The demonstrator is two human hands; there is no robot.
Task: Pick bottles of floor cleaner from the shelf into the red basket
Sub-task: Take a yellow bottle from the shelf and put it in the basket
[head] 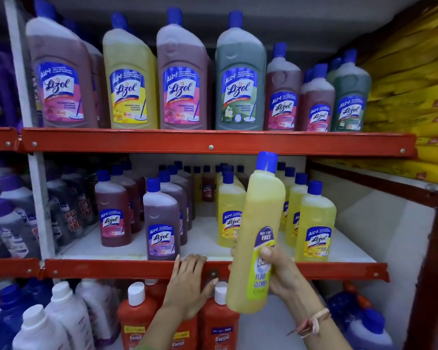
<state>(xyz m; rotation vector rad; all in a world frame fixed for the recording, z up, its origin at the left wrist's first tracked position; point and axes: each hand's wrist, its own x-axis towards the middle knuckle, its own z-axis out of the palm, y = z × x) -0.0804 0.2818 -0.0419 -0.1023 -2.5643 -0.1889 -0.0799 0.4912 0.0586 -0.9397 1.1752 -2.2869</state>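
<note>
The shelf (pixel 301 270) carries standing rows of cleaner. At five o'clock the right hand (pixel 280 271) wraps its fingers round the lower half of a yellow bottle (pixel 258 231), already clear of the rows. At six o'clock the left hand (pixel 187 281) lies flat, fingers together, on the shelf edge, probably for balance. No basket shows.

Right hand (pixel 278 271) has the floor cleaner bottle (pixel 257 238) up, tilted, in front of the middle shelf (pixel 213 270), covering the rows of bottles (pixel 314 223) standing on it; left hand (pixel 187 284) lies flat on that shelf's front edge, just left of the bottle, above the bottom-shelf bottles (pixel 137 317)
</note>
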